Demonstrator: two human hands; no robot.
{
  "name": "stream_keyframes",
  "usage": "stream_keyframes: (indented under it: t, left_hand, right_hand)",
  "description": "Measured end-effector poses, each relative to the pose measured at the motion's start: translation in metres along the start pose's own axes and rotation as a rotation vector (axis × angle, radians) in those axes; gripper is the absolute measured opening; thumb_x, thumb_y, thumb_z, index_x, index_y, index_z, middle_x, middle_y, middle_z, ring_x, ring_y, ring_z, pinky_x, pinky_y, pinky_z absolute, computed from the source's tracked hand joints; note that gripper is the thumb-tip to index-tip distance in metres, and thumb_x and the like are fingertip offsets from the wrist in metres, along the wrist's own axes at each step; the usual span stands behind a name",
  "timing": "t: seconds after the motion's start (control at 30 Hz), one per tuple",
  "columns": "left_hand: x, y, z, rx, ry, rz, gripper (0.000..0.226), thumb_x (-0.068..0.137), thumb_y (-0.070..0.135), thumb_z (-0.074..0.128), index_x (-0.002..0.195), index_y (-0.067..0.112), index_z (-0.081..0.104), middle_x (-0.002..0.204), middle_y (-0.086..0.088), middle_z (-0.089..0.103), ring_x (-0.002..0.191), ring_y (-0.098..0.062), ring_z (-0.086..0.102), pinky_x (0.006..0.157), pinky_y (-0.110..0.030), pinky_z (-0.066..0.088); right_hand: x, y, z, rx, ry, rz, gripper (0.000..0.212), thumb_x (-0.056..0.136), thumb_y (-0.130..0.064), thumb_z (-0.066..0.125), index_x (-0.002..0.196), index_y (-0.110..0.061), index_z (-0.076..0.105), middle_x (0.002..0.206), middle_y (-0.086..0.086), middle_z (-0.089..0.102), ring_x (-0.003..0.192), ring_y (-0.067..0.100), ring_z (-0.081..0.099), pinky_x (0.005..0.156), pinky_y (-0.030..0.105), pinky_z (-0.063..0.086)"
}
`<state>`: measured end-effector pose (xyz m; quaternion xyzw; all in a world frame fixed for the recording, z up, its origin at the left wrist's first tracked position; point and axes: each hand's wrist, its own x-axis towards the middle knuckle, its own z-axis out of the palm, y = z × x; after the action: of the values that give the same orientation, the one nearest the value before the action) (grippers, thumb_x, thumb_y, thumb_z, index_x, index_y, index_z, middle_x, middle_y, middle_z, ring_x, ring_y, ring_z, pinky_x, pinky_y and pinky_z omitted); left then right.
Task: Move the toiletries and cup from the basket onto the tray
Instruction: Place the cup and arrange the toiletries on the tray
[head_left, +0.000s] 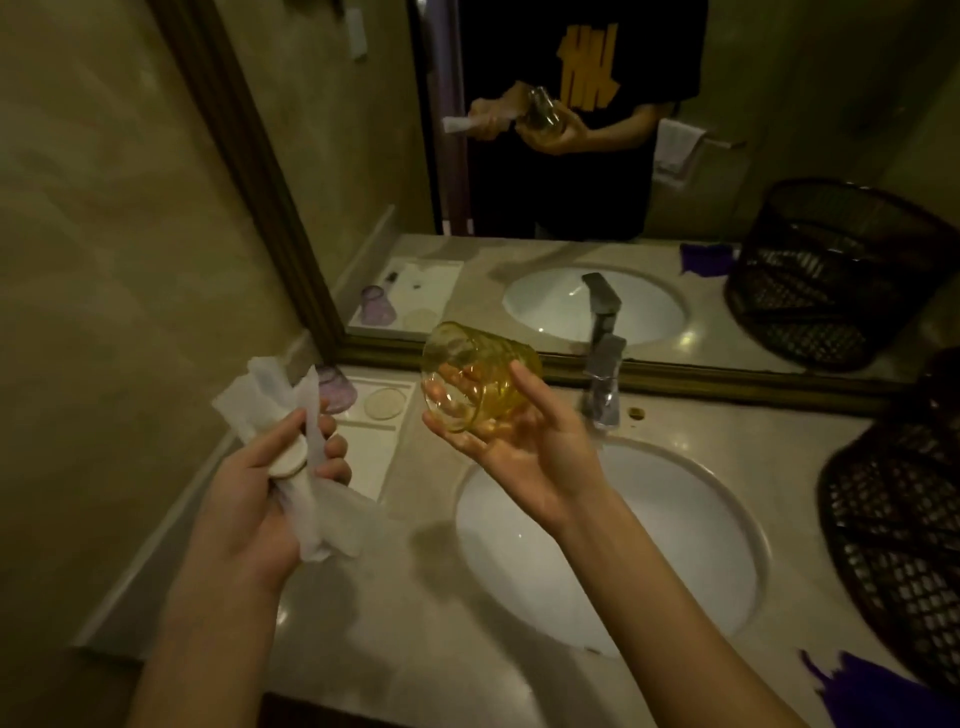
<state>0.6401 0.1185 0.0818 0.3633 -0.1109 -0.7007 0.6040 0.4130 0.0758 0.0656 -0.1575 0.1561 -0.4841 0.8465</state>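
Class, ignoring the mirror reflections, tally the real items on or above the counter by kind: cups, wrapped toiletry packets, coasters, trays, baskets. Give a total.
Cups: 2, the yellow cup in the right hand and the purple cup on the tray
Wrapped toiletry packets: 1 bundle in the left hand; separate pieces unclear
Coasters: 1
Trays: 1
Baskets: 1
Total: 6

Your dark wicker basket (893, 540) runs off the right edge, so you cannot see what is inside. The purple cloth (862, 691) is cut by the bottom edge. Your left hand (254, 499) covers much of the wrapped packets (291, 431), which hide part of the purple cup (336, 388) on the tray (371, 457).
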Motion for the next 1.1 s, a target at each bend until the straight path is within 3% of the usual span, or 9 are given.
stream_keyframes:
  t: [0.13,0.23,0.33,0.43,0.5,0.6,0.67,0.8,1.1]
  left_hand:
    - [0.01,0.022,-0.023,-0.052,0.03,0.041,0.056,0.053,0.011,0.087,0.105,0.01,0.065,0.079,-0.001,0.06,0.06,-0.013,0.058,0.048,-0.02,0.047]
    - [0.015,0.033,-0.038,-0.088,0.034,0.074,0.075,0.04,0.01,0.094,0.107,0.009,0.061,0.077,-0.003,0.061,0.058,-0.013,0.057,0.046,-0.021,0.048]
    - [0.019,0.041,-0.052,-0.125,0.073,0.054,0.066,0.044,0.008,0.091,0.103,0.01,0.062,0.074,-0.004,0.059,0.053,-0.014,0.054,0.042,-0.022,0.047]
    - [0.028,0.05,-0.066,-0.149,0.085,0.034,0.068,0.041,0.006,0.094,0.102,0.009,0.063,0.074,-0.004,0.058,0.053,-0.014,0.053,0.041,-0.022,0.045]
    - [0.039,0.057,-0.076,-0.159,0.086,0.015,0.07,0.039,0.006,0.095,0.102,0.008,0.063,0.075,-0.004,0.057,0.052,-0.014,0.052,0.04,-0.022,0.044]
    - [0.064,0.069,-0.088,-0.128,0.129,-0.023,0.044,0.057,0.007,0.087,0.096,0.004,0.067,0.073,-0.006,0.054,0.049,-0.015,0.048,0.037,-0.023,0.042]
    - [0.083,0.078,-0.096,-0.106,0.165,-0.064,0.019,0.081,0.012,0.066,0.098,0.005,0.065,0.074,-0.005,0.052,0.051,-0.014,0.045,0.037,-0.022,0.04]
    - [0.117,0.096,-0.118,-0.069,0.155,-0.183,0.02,0.094,0.018,0.052,0.096,0.007,0.068,0.077,-0.003,0.053,0.056,-0.013,0.044,0.04,-0.021,0.041]
    - [0.162,0.12,-0.144,0.012,0.164,-0.302,0.034,0.087,0.018,0.057,0.117,0.003,0.058,0.072,-0.007,0.054,0.051,-0.016,0.049,0.038,-0.022,0.039]
  right_hand:
    - [0.046,0.019,-0.008,-0.014,0.097,0.048,0.05,0.087,-0.016,0.067,0.132,0.003,0.06,0.137,0.029,0.059,0.132,0.045,0.053,0.113,0.061,0.037]
    - [0.087,0.025,-0.027,0.028,0.191,0.117,0.055,0.083,-0.017,0.071,0.134,0.0,0.06,0.136,0.025,0.061,0.129,0.043,0.056,0.111,0.059,0.04]
    - [0.132,0.037,-0.048,-0.018,0.3,0.134,0.039,0.085,-0.017,0.072,0.122,-0.004,0.067,0.118,0.019,0.066,0.124,0.039,0.059,0.111,0.057,0.041]
    - [0.179,0.056,-0.068,-0.137,0.424,0.121,0.013,0.089,-0.017,0.072,0.099,-0.009,0.071,0.091,0.011,0.065,0.096,0.03,0.064,0.11,0.054,0.043]
    - [0.208,0.075,-0.079,-0.252,0.514,0.123,0.013,0.088,-0.019,0.074,0.097,-0.01,0.07,0.085,0.009,0.067,0.08,0.025,0.066,0.099,0.049,0.051]
    - [0.253,0.104,-0.097,-0.558,0.649,0.079,0.053,0.076,-0.03,0.085,0.118,-0.007,0.061,0.104,0.011,0.071,0.089,0.026,0.069,0.085,0.042,0.06]
    - [0.279,0.119,-0.104,-0.944,0.685,0.012,0.07,0.074,-0.031,0.088,0.127,-0.005,0.05,0.114,0.006,0.063,0.1,0.023,0.061,0.086,0.032,0.052]
    - [0.32,0.145,-0.117,-1.326,0.693,-0.118,0.061,0.076,-0.021,0.086,0.119,-0.006,0.045,0.104,0.01,0.062,0.095,0.03,0.063,0.075,0.033,0.048]
    - [0.375,0.179,-0.133,-1.677,0.704,-0.062,0.063,0.075,-0.018,0.086,0.122,-0.008,0.045,0.119,0.018,0.064,0.108,0.037,0.062,0.086,0.046,0.053]
